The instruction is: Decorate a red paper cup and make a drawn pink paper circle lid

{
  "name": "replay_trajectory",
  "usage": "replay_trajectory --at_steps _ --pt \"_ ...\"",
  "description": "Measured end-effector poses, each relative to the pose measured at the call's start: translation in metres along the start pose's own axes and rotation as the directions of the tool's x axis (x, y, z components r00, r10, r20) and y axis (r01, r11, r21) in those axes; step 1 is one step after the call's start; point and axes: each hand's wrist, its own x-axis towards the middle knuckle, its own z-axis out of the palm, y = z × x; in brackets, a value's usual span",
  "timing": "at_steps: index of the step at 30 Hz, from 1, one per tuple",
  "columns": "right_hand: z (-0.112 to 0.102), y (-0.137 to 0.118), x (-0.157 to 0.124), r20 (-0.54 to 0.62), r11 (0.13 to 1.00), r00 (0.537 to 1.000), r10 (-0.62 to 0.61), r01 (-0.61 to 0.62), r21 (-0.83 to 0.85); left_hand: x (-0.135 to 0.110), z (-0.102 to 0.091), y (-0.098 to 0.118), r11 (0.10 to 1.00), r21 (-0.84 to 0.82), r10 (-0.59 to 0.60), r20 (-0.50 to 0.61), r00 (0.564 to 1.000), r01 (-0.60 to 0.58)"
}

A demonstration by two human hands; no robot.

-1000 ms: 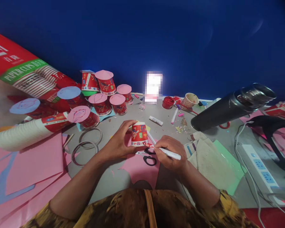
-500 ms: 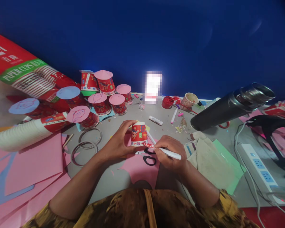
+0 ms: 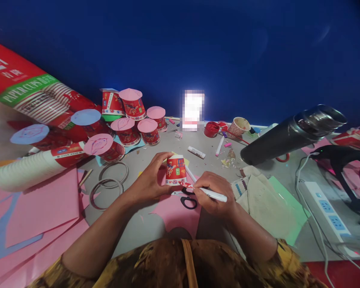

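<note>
My left hand point(image 3: 151, 179) is wrapped round a red printed paper cup point(image 3: 175, 170) standing upside down on a pink paper sheet point(image 3: 175, 214). My right hand point(image 3: 214, 194) is closed on a white marker pen point(image 3: 217, 195), its tip at the cup's lower rim. Black-handled scissors point(image 3: 188, 200) lie on the pink sheet just below the cup, between my two hands.
Several upturned red cups with pink or blue paper discs point(image 3: 129, 124) stand at the back left, by a lying cup stack point(image 3: 33, 168) and wire rings point(image 3: 109, 182). A black flask point(image 3: 291, 136), power strip point(image 3: 325, 208), folded cloth point(image 3: 259, 196) and a glue stick point(image 3: 197, 152) lie to the right.
</note>
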Motion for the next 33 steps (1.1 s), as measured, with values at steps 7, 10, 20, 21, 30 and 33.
replay_trajectory --at_steps 7,10,20,21,30,33 --pt "0.001 0.000 0.000 -0.020 1.000 1.000 -0.001 0.002 0.017 0.000 0.001 -0.002 1.000 0.012 0.004 -0.001 1.000 -0.004" --pt "0.001 0.000 0.000 -0.014 1.000 1.000 0.000 0.000 0.020 0.000 0.001 -0.002 1.000 0.010 0.001 0.000 1.000 -0.001" --pt "-0.006 0.000 0.002 -0.117 1.000 0.993 0.015 -0.018 -0.018 0.000 0.000 0.007 0.987 -0.125 -0.106 -0.025 0.994 0.102" --pt "-0.006 0.000 0.001 -0.119 0.999 0.993 0.021 -0.023 -0.021 0.000 0.000 0.006 0.983 -0.154 -0.103 -0.018 0.994 0.099" --pt "-0.010 0.003 -0.001 -0.132 0.999 0.990 0.040 -0.044 -0.031 0.004 -0.001 0.000 0.961 -0.259 -0.089 0.021 0.996 0.092" --pt "-0.008 0.004 0.000 -0.115 1.000 0.993 0.003 -0.004 -0.008 0.003 0.000 -0.004 0.956 -0.286 -0.063 0.032 0.997 0.070"
